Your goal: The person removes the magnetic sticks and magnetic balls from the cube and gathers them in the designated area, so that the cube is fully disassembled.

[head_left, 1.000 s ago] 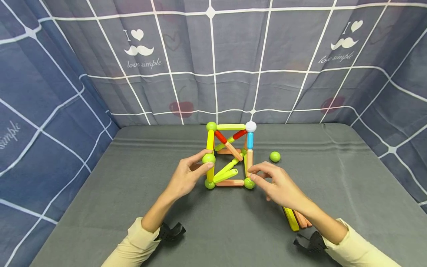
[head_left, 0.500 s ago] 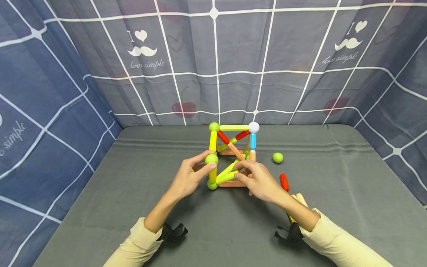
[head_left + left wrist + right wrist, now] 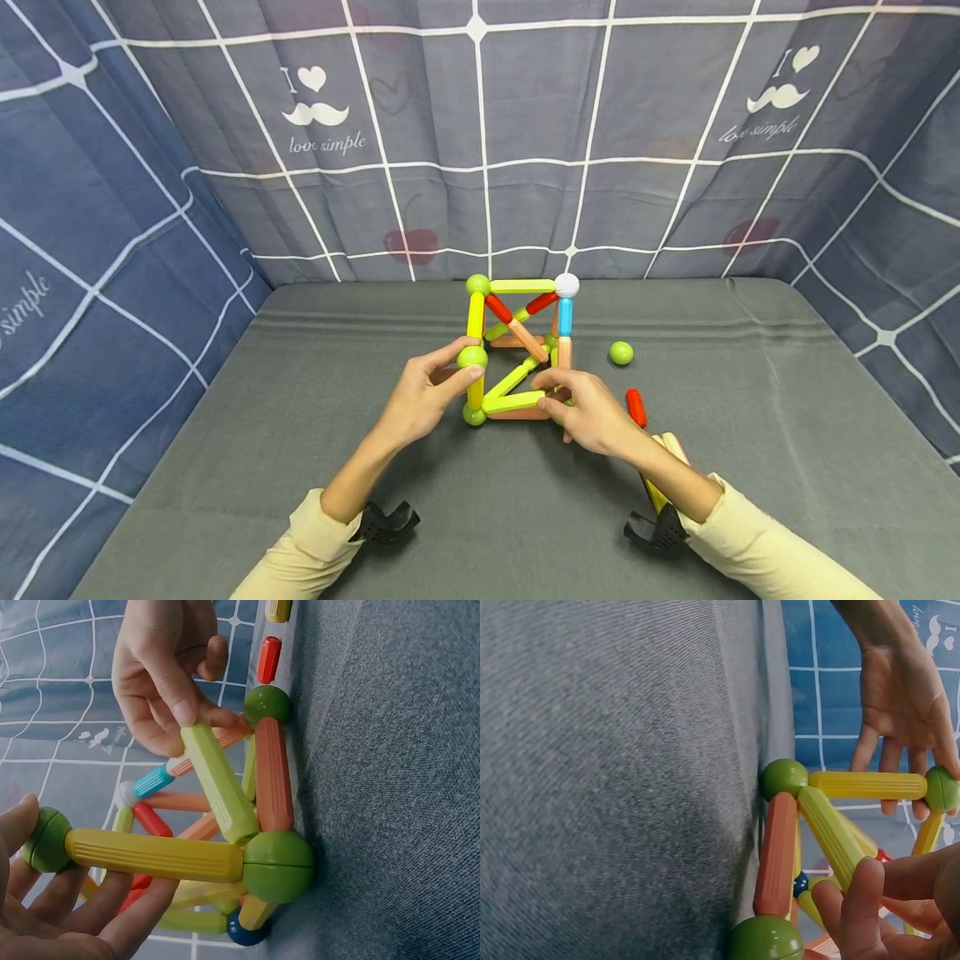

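A frame of building rods and balls stands on the grey cloth. My left hand [image 3: 431, 392] pinches a green ball [image 3: 472, 357] halfway up its near left side, with thumb and index finger. A yellow rod [image 3: 154, 855] joins that ball to the green ball [image 3: 277, 866] at the base. From this lower ball a lime-green rod [image 3: 515, 402] slants up, and my right hand [image 3: 588, 408] pinches its free end between thumb and fingertips. Below it lies an orange rod [image 3: 776, 855]. In the head view the right hand mostly hides the near right base ball [image 3: 765, 941].
A loose green ball [image 3: 621, 353] lies right of the frame. Closer in are a short red rod [image 3: 636, 407] and several loose rods [image 3: 660, 492], partly under the right forearm. A white ball [image 3: 567, 285] tops the far right corner. Checked curtains [image 3: 525, 100] stand behind.
My right hand has left the upright orange rod, moved left and taken the lime-green rod's free end. That end has swung slightly down and to the right. The left hand holds its place.
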Action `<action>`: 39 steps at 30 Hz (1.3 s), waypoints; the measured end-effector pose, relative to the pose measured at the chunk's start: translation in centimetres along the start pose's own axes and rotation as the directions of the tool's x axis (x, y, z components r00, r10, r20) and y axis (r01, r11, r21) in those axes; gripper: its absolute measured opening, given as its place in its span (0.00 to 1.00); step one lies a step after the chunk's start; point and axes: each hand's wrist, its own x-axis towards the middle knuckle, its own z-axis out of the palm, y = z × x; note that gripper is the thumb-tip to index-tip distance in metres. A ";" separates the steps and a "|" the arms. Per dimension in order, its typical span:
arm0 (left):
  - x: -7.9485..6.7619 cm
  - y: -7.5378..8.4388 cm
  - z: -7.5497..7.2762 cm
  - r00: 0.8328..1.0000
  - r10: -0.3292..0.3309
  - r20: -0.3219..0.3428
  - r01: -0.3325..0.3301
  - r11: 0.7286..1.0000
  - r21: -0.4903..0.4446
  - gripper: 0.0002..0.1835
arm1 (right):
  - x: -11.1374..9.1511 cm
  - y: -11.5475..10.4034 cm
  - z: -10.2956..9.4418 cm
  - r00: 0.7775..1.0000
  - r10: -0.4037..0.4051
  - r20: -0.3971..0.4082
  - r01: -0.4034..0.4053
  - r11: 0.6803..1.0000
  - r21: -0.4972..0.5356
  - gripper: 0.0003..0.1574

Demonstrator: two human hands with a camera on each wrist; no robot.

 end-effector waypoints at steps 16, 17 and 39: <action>0.1 -0.1 0.2 1.000 -0.014 -0.006 0.014 1.000 -0.007 0.23 | -0.7 0.5 -0.8 0.997 0.059 -0.058 -0.042 0.967 0.249 0.14; 0.1 -0.1 0.2 1.000 -0.015 -0.006 0.015 1.000 -0.008 0.23 | -0.8 0.5 -1.0 0.996 0.060 -0.068 -0.039 0.959 0.279 0.14; 0.0 0.0 0.2 1.000 -0.020 -0.014 0.021 1.000 0.018 0.23 | -7.2 2.1 -6.6 0.957 0.154 -0.245 -0.073 0.947 0.312 0.21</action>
